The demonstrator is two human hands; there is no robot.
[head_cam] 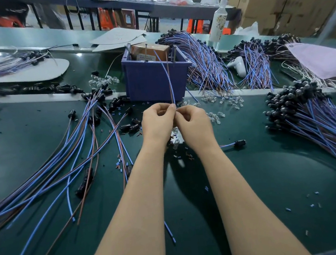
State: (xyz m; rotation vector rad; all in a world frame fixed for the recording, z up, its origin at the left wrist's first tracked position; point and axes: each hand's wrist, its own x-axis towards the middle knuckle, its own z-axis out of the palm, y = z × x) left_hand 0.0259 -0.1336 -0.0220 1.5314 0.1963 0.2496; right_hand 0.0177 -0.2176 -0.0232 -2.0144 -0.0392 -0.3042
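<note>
Head view: 2 wires, judged light and limp, were pinched at their lower ends by the left hand and right hand.

Our left hand and right hand meet over the middle of the bench. The two wires they hold rise in front of the bin, which stands just behind them. To our left, loose wires fan out on the bench; to our right lies a wire bundle. Right of the bin lies a second bundle, with a bottle beyond it.
</note>
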